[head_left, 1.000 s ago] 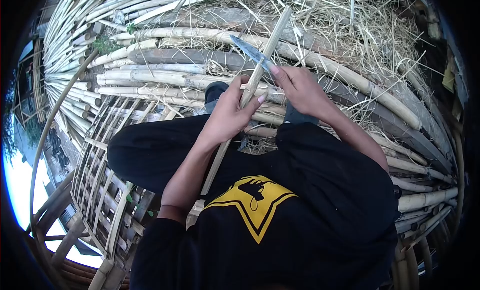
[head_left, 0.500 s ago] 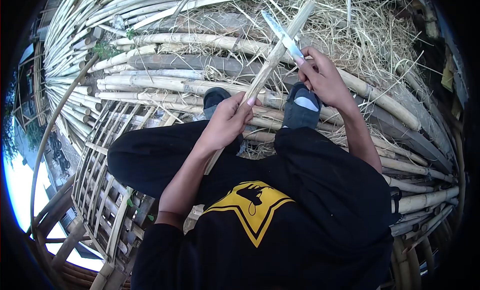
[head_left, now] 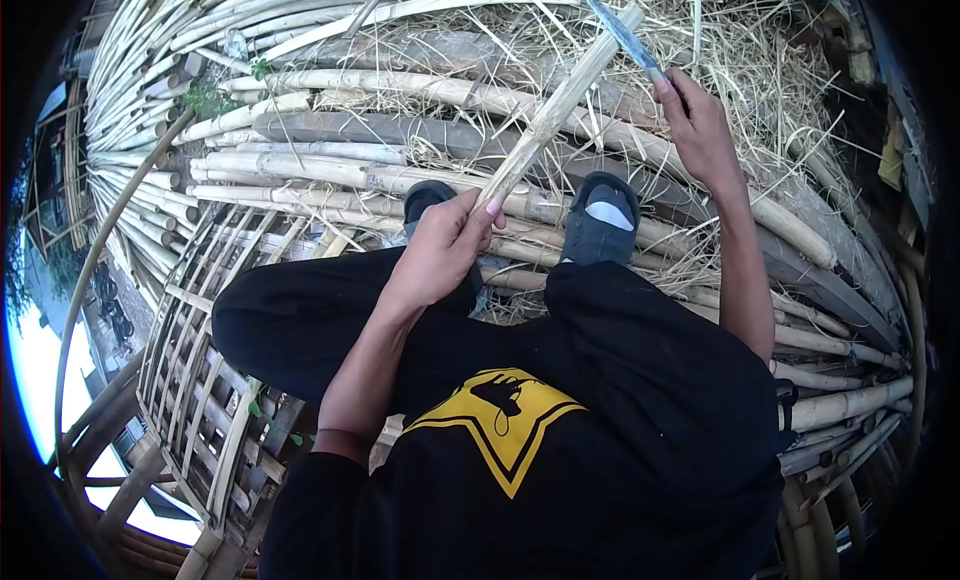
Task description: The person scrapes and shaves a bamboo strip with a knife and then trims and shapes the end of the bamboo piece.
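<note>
My left hand (head_left: 440, 242) is closed around the lower part of a split bamboo strip (head_left: 548, 120), which slants up and to the right away from my lap. Closed on a knife, my right hand (head_left: 698, 135) is up and to the right of the left one. The knife blade (head_left: 622, 36) points up and left and lies across the strip near its far end. Whether the edge touches the bamboo I cannot tell. The knife's handle is hidden in my fingers, and the strip's near end is hidden behind my left hand and forearm.
Long bamboo poles (head_left: 400, 85) lie in rows under and before my feet. Pale shavings (head_left: 760, 90) cover the upper right. A woven bamboo lattice (head_left: 205, 370) stands at the left. My sandals (head_left: 600, 220) rest on the poles. A thin bent pole (head_left: 100, 250) curves along the far left.
My right hand has moved up and to the right with the knife, from the middle of the strip toward its far end. My left hand has shifted slightly left and keeps hold of the strip.
</note>
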The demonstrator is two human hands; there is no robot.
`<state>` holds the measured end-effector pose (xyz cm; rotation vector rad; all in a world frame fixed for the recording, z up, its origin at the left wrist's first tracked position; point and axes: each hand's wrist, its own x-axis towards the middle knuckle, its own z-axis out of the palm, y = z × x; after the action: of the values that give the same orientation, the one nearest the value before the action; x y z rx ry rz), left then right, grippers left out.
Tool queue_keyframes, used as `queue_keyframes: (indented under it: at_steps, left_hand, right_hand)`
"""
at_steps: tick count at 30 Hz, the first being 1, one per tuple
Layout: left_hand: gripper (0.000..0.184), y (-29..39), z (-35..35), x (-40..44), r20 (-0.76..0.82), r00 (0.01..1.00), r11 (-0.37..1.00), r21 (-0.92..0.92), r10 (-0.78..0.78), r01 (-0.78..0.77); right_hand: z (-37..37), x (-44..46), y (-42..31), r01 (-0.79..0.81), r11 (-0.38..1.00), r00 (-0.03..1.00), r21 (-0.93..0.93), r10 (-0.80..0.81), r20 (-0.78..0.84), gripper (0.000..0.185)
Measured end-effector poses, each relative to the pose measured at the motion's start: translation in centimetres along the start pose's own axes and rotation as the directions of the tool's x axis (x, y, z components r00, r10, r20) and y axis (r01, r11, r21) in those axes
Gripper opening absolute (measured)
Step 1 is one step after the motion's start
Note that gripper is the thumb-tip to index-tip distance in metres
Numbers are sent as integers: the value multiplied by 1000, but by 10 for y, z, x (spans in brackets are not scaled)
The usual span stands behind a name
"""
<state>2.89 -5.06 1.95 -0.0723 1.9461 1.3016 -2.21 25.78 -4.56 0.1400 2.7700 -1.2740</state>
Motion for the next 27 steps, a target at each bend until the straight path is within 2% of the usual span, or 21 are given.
queue_keyframes:
  at_steps: [1, 2, 5, 6, 7, 9, 10, 11, 13, 14, 17, 18, 21, 22, 23, 26, 27]
  left_hand:
    - [33, -1, 1, 2, 9, 1000, 1000, -24, 20, -20]
    - [33, 0, 2, 3, 10, 1000, 999, -26, 22, -22]
    - [33, 1, 4, 2, 20, 999, 997, -64, -34, 35]
    - [33, 1, 4, 1, 26, 999, 997, -63, -44, 46]
    - [33, 0, 4, 0, 33, 998, 997, -60, -56, 58]
    - [33, 0, 4, 2, 30, 999, 998, -55, -33, 34]
    - [33, 0, 4, 3, 25, 1000, 999, -46, -4, 5]
    - [33, 1, 2, 2, 24, 1000, 999, -43, -3, 4]
    - [33, 0, 0, 1, 25, 996, 995, -46, -83, 85]
    - [33, 0, 0, 0, 54, 996, 994, -78, -76, 80]
    - [33, 6, 4, 3, 47, 998, 997, -62, -50, 53]
    - [33, 7, 3, 2, 44, 998, 997, -61, -45, 48]
    - [32, 8, 0, -1, 33, 995, 996, -15, -91, 91]
    - [35, 13, 1, -3, 30, 995, 996, -11, -91, 91]
    - [38, 16, 2, -3, 25, 996, 997, -9, -81, 81]
    - [32, 8, -1, 0, 58, 995, 995, -40, -85, 87]
    - [32, 9, -2, 1, 61, 995, 996, -38, -81, 84]
  right_hand:
    - [-1, -1, 0, -14, 1000, 998, 0, 14, 55, 40]
    - [5, -7, -3, 67, 997, 994, 24, -68, 88, 41]
    - [18, -16, -11, 93, 994, 984, 55, -100, 147, 40]
    - [11, -10, -10, 88, 995, 990, -55, -81, 111, 37]
    - [13, -7, -8, 86, 995, 990, -56, -80, 115, 37]
    - [17, -2, -6, -85, 996, 992, 9, 85, -90, 34]
    - [29, -12, -12, 35, 999, 997, -18, -36, -69, 34]
    - [30, -16, -15, 36, 999, 997, -16, -37, -71, 34]
    - [29, -20, -16, 211, 973, 977, -94, -209, 32, 34]
    - [19, -8, -9, 84, 991, 996, -102, -85, -10, 31]
    - [24, -9, -9, 27, 999, 998, -32, -29, -63, 30]
    - [34, -21, -15, 139, 990, 989, -10, -139, -41, 31]
    - [18, -8, -8, 127, 985, 991, -114, -130, -13, 29]
    - [6, 2, -10, -49, 993, 998, -110, 44, -43, 26]
    - [10, -2, -12, -47, 992, 998, -113, 42, -43, 26]
    - [34, -23, -17, 252, 962, 965, -103, -259, -51, 33]
    - [27, -14, -14, 251, 962, 965, -106, -257, -55, 33]
